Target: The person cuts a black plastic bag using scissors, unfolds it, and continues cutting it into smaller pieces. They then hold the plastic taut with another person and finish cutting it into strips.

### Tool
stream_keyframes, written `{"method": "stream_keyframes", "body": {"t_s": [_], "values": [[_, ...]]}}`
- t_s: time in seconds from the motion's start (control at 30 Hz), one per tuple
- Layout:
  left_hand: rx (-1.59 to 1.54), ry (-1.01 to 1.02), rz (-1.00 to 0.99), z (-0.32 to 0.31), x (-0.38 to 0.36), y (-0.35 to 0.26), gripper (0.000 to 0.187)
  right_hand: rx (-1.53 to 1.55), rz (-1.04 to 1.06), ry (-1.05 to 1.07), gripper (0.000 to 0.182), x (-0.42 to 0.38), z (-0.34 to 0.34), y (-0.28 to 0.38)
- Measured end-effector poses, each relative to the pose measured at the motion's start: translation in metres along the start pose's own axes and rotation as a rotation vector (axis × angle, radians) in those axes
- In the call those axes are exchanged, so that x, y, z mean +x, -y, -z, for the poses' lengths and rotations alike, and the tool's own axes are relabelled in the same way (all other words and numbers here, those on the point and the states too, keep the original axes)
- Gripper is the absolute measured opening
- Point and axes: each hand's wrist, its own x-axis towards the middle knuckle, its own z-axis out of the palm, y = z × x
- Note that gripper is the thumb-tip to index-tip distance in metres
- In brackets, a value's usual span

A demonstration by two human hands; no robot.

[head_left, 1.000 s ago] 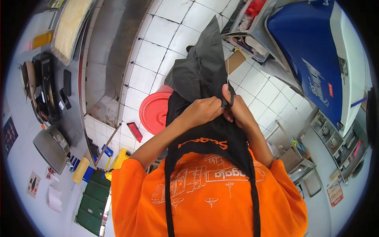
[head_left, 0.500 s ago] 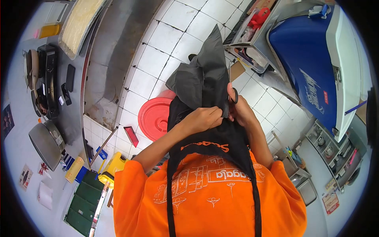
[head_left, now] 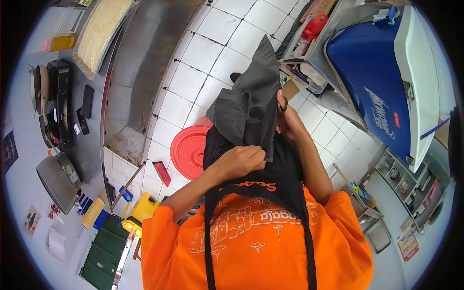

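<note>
A folded black plastic sheet (head_left: 258, 87), perhaps a bag, hangs in front of my black apron (head_left: 285, 166). Its lower edge is pinched in the closed fingers of my left hand (head_left: 241, 161), close to my waist. Farther up, at the sheet's right edge, my right hand (head_left: 290, 121) is closed around what looks like a pair of scissors (head_left: 284, 104). Only a black finger loop shows clearly; the blades are mostly hidden. The sheet's far end rises to a point away from me.
A red lidded bucket (head_left: 188, 152) stands on the white tiled floor (head_left: 208, 53), left of the sheet. A blue cooler (head_left: 369, 77) with a white lid is at the right. Along the left run a metal counter (head_left: 92, 130), a stove (head_left: 60, 104) and a pan (head_left: 55, 179).
My right hand has moved up along the sheet's edge, away from me. My left hand has come slightly lower and left, still pinching the sheet, so my hands are farther apart.
</note>
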Motion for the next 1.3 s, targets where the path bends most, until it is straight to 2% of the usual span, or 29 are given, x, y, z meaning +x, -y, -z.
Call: {"method": "stream_keyframes", "body": {"t_s": [0.17,0.27,0.37,0.47,0.57,0.7,0.87,1.0,1.07,1.1,1.17,1.3], "values": [[0.063,-0.028,-0.009,0.018,-0.009,-0.012,0.022,0.074,0.075,-0.040,0.082,0.020,-0.003,0.013],[0.075,-0.049,0.130,0.031,-0.025,-0.019,0.022,0.113,0.115,0.011,0.084,0.039,-0.003,0.007],[0.105,-0.108,0.192,0.035,-0.041,-0.021,0.024,0.035,0.014,0.101,0.085,0.049,-0.010,0.005],[0.078,-0.105,0.193,0.035,-0.046,-0.023,0.025,0.258,-0.157,0.294,0.084,0.058,-0.016,0.009],[0.048,-0.055,0.295,0.034,-0.047,-0.027,0.021,0.376,-0.200,0.298,0.083,0.055,-0.015,0.010],[0.046,-0.040,0.324,0.033,-0.046,-0.026,0.021,0.326,-0.238,0.264,0.083,0.061,-0.012,0.002],[0.052,-0.036,0.286,0.037,-0.040,-0.026,0.021,0.356,-0.268,0.398,0.083,0.039,-0.002,0.008],[0.047,-0.020,0.261,0.037,-0.041,-0.025,0.020,0.370,-0.264,0.377,0.088,0.060,0.011,-0.010],[0.019,0.001,0.287,0.038,-0.040,-0.024,0.020,0.264,-0.151,0.248,0.094,0.072,0.009,-0.012],[0.022,0.000,0.283,0.038,-0.040,-0.024,0.020,0.263,-0.147,0.249,0.094,0.075,0.009,-0.012],[-0.041,0.007,0.310,0.041,-0.041,-0.027,0.021,0.207,-0.008,0.052,0.102,0.077,0.003,-0.010],[-0.053,-0.011,0.319,0.038,-0.050,-0.026,0.022,0.113,0.029,0.008,0.105,0.079,0.000,-0.008]]}}
